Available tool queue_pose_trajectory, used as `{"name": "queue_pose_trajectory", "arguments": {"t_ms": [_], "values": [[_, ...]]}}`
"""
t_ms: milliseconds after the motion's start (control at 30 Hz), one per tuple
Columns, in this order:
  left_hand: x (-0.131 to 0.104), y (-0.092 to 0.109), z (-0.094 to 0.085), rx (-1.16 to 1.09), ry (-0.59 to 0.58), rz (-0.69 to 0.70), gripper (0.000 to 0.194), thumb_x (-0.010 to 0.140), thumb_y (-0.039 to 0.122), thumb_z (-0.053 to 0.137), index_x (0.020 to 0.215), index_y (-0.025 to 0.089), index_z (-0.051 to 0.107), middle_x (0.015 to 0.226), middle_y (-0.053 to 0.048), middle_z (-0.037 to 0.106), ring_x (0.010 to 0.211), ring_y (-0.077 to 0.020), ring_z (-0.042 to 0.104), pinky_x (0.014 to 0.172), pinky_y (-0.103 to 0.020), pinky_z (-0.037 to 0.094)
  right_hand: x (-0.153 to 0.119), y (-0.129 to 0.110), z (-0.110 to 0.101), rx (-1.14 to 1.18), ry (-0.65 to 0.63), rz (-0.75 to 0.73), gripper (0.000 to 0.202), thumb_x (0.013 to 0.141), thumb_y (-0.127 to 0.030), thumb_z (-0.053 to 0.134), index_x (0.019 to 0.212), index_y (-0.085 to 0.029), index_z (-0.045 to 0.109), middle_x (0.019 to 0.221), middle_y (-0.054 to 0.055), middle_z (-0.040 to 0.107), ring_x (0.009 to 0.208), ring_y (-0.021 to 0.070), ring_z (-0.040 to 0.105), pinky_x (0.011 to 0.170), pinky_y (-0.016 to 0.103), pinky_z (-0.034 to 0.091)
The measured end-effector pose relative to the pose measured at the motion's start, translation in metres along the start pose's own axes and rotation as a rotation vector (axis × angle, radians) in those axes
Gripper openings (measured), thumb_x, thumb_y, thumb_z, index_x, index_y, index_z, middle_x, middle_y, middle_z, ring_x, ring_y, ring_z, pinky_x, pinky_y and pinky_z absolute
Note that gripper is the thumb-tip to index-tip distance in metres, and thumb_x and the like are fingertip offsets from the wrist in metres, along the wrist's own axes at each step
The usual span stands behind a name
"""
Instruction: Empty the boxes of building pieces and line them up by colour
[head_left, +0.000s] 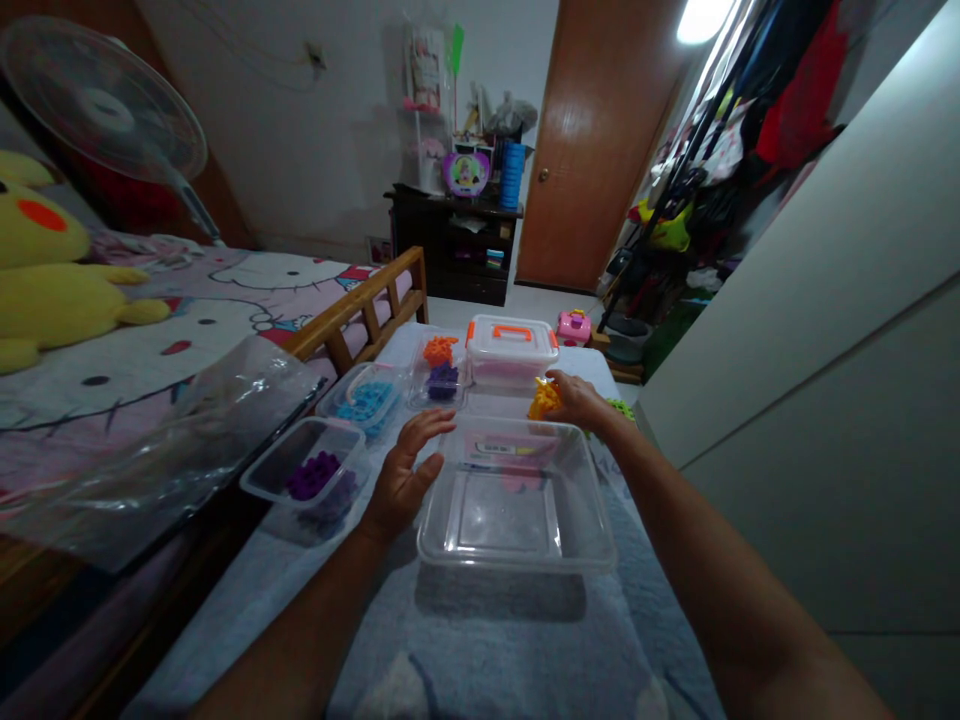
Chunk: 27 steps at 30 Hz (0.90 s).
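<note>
On the cloth-covered tabletop (pixel 495 655), a large see-through bin (pixel 581 500) is standing nearest, open-topped; no coloured pieces are showing on its floor, so it is looking unused so far. The left hand (pixel 405 480) is hovering beside its left wall, grip open, fingers spread, holding nothing. Farther left, purple pieces (pixel 313 476) are already lying in a small open tub (pixel 274 472), and past that, blue pieces (pixel 366 402) are lying in a second tub (pixel 330 404); both groups are looking settled. Behind the bin's far rim, the right hand (pixel 579 400) is reaching the yellow pieces (pixel 540 403), where the work is looking unfinished; its fingertips are partly hidden, so I cannot tell whether that grip is closing on any. Green pieces (pixel 621 408) are showing just past the right wrist. Farther back, orange pieces (pixel 440 350) and violet pieces (pixel 442 380) are sharing a third tub (pixel 418 388), beside a box (pixel 512 350) that is already wearing its white lid
</note>
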<state>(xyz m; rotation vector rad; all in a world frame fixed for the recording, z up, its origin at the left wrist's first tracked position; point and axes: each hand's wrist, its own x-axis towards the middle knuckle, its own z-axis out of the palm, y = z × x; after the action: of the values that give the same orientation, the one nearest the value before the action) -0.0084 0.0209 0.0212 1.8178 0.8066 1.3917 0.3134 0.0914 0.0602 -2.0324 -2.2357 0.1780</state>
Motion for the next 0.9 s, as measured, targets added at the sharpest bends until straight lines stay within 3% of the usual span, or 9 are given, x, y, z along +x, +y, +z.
{"name": "queue_pose_trajectory", "arguments": {"t_ms": [400, 700, 800, 900], "values": [[-0.005, -0.003, 0.007, -0.138, 0.026, -0.104, 0.042, 0.094, 0.053, 0.054, 0.124, 0.027, 0.068, 0.144, -0.008, 0.056, 0.137, -0.0313, 0.047, 0.118, -0.046, 0.029, -0.003, 0.001, -0.006, 0.042, 0.024, -0.008, 0.074, 0.073, -0.028, 0.076, 0.140, -0.018, 0.047, 0.130, 0.017, 0.066, 0.115, 0.0298, 0.064, 0.095, 0.039, 0.047], [-0.003, 0.001, 0.010, -0.172, 0.066, -0.148, 0.041, 0.090, 0.056, 0.059, 0.114, 0.026, 0.072, 0.140, -0.009, 0.059, 0.135, -0.0320, 0.047, 0.118, -0.047, 0.028, -0.003, 0.004, -0.005, 0.118, 0.047, -0.046, 0.071, 0.071, -0.025, 0.074, 0.137, -0.017, 0.050, 0.121, 0.014, 0.070, 0.105, 0.0261, 0.068, 0.088, 0.035, 0.051], [-0.003, 0.000, 0.010, -0.183, 0.081, -0.160, 0.042, 0.088, 0.058, 0.061, 0.113, 0.026, 0.073, 0.139, -0.009, 0.060, 0.135, -0.0325, 0.047, 0.119, -0.048, 0.027, -0.005, 0.005, -0.012, 0.168, 0.097, -0.034, 0.070, 0.069, -0.027, 0.074, 0.135, -0.018, 0.052, 0.116, 0.011, 0.072, 0.099, 0.0251, 0.068, 0.085, 0.034, 0.052], [-0.004, -0.001, 0.010, -0.173, 0.066, -0.136, 0.042, 0.090, 0.056, 0.058, 0.116, 0.026, 0.071, 0.140, -0.009, 0.059, 0.136, -0.0316, 0.047, 0.118, -0.048, 0.028, -0.012, -0.001, -0.033, 0.211, 0.189, -0.054, 0.070, 0.069, -0.032, 0.075, 0.134, -0.018, 0.054, 0.115, 0.012, 0.071, 0.099, 0.0274, 0.068, 0.085, 0.037, 0.052]]}}
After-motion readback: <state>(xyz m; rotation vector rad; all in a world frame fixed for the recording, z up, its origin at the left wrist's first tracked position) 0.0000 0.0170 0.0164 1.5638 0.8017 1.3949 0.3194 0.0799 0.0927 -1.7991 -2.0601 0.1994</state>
